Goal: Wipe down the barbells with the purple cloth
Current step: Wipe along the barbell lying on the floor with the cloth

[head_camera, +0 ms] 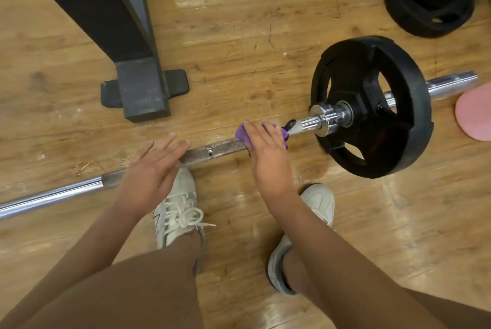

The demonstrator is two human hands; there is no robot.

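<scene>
Barbell (220, 148): on the floor (239, 36), plate (372, 105) on one end.
Right hand (265, 148): curled over the purple cloth (241, 134), gripping it round the bar near the collar.
Left hand (151, 169): flat, fingers straight, resting on the bar, holding nothing.
Risk: the bar may roll toward the shoes (178, 203) — a flat palm barely pins it.

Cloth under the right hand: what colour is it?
Purple; the cloth shows best in the head view, held on the barbell under the right hand.

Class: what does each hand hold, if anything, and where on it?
The right hand grips the purple cloth bunched over the barbell shaft, near the collar. The left hand holds nothing; its straight fingers rest on the shaft.
</scene>
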